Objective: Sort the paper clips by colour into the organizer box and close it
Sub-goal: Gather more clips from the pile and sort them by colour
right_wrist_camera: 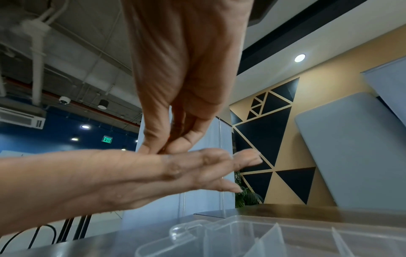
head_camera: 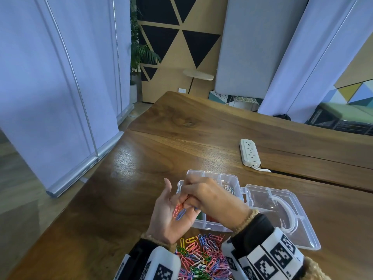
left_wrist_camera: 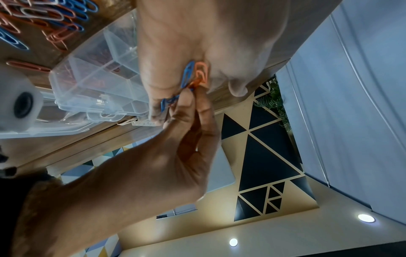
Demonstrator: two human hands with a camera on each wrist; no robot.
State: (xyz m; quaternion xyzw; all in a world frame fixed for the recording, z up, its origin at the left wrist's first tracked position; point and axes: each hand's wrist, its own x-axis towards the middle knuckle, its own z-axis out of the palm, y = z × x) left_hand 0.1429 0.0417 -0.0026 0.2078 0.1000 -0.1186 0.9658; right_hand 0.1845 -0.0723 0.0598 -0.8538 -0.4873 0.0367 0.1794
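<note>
My left hand (head_camera: 171,207) is held palm up, fingers relaxed, over the left end of the clear organizer box (head_camera: 214,175). An orange clip (head_camera: 177,209) and a blue clip (head_camera: 181,214) lie in the palm. My right hand (head_camera: 186,201) reaches across the box and pinches a paper clip there between thumb and fingertip. In the left wrist view the blue clip (left_wrist_camera: 187,74) and orange clip (left_wrist_camera: 202,73) lie side by side, with the right hand (left_wrist_camera: 189,92) pinching at their ends. A loose pile of coloured clips (head_camera: 201,257) lies near me.
The box's hinged lid (head_camera: 282,215) lies open flat to the right. Some compartments hold clips: pale ones (head_camera: 229,188) at the far right, green (head_camera: 200,216) and red (head_camera: 212,218) near me. A white power strip (head_camera: 249,152) sits farther back on the wooden table (head_camera: 141,168).
</note>
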